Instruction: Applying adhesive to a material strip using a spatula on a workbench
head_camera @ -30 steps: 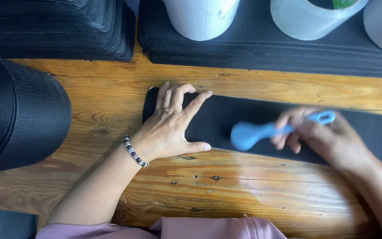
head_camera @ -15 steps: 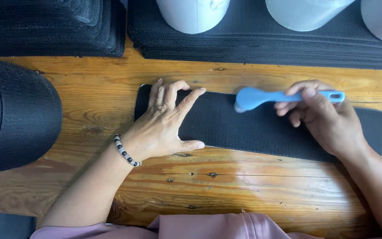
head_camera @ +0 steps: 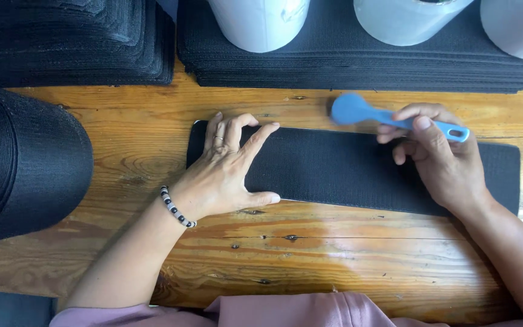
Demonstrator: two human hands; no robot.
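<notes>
My left hand (head_camera: 225, 172) lies flat, fingers spread, on the left end of a long black rectangular strip of woven fabric (head_camera: 346, 169), pinning it to the worn wooden desk (head_camera: 334, 260). That grip is open, pressing down and clasping nothing. My right hand (head_camera: 440, 160) has its grip closed on the handle of a small blue plastic paddle-shaped tool (head_camera: 388, 116); the rounded head points left and hovers near the strip's far edge, and I cannot tell whether it touches the fabric or the wood there. The strip itself lies straight across the desk in front of me, its right end under my right wrist.

How far along: the strip is laid out flat and held steady, and the tool is in hand at its upper edge. I see no mark, coating or fold on the fabric that would show finished work, so I judge most of it is still ahead.

Counting: one strip under my hands, one blue tool, three white cylinders (head_camera: 261, 21) at the far edge, standing on two stacks of black fabric sheets (head_camera: 364, 66), and one big black roll of webbing (head_camera: 22, 163) at my left. A beaded bracelet (head_camera: 175, 208) sits on my left wrist.
</notes>
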